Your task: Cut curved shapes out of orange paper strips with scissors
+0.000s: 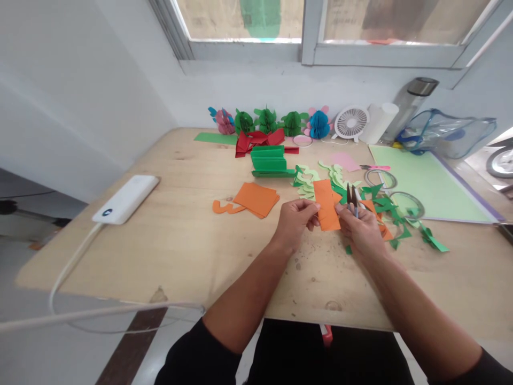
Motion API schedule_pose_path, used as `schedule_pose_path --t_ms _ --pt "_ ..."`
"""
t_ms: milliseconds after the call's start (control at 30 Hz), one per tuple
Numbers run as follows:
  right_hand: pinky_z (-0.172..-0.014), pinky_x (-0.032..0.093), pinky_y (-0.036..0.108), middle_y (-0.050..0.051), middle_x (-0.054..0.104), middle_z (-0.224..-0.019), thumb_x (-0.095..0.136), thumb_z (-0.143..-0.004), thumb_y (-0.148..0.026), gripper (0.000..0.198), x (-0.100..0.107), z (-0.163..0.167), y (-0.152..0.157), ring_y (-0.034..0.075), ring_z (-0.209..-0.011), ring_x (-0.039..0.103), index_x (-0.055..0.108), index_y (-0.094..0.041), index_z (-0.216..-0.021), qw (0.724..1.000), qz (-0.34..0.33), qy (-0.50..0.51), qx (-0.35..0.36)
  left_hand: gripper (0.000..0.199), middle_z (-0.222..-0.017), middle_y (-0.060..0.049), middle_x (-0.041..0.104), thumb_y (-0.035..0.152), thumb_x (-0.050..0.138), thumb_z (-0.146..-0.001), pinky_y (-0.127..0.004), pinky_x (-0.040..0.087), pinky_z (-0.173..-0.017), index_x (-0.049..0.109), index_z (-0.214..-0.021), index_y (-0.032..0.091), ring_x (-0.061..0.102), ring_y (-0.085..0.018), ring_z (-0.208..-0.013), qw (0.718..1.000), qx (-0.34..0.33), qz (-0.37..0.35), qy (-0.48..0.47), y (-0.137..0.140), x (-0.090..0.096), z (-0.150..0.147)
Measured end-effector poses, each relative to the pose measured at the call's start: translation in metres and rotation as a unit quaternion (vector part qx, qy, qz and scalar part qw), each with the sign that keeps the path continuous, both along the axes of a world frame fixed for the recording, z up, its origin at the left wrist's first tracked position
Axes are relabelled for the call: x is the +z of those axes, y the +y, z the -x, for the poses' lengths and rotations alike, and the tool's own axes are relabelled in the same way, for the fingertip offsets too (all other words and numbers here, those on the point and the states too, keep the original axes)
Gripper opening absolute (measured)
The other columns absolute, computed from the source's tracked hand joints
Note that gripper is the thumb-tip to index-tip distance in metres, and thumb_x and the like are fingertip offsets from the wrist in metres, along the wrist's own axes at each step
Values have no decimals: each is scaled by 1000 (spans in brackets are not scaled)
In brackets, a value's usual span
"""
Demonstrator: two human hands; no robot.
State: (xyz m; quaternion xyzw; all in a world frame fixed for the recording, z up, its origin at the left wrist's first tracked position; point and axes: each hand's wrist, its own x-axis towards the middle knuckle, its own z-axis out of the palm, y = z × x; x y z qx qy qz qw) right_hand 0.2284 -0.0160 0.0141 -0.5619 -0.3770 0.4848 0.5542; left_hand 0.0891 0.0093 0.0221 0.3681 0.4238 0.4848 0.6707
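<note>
My left hand (298, 220) pinches the left edge of an upright orange paper strip (326, 206) above the table. At the strip's right edge is my right hand (363, 230), closed around a pair of scissors (352, 199) whose dark blades point up and away from me. Whether the right fingers also grip the paper is hard to make out. To the left of my hands lie a small stack of orange paper rectangles (256, 199) and a curvy orange cutout (224, 207). Green and orange scraps (395, 209) spread beyond and beside my right hand.
Folded green paper (268, 160), red paper pieces (260, 140) and light green cutouts (306, 179) lie behind. Honeycomb paper figures (266, 120), a small fan (351, 123) and a bottle (412, 104) line the wall. A white power bank (126, 199) with a cable sits left; tape rolls (406, 205) lie right.
</note>
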Motion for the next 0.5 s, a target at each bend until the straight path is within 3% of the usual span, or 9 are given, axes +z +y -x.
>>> schedule_pose_path --t_ms 500 --pt "-41 12 25 -10 25 -46 75 -67 -39 43 -6 -3 2 6 -42 18 37 -22 -56 997 -15 -72 -28 18 -51 1 58 28 71 -63 -19 35 -42 59 -62 15 50 -7 -44 999 -21 29 -36 -1 1 2"
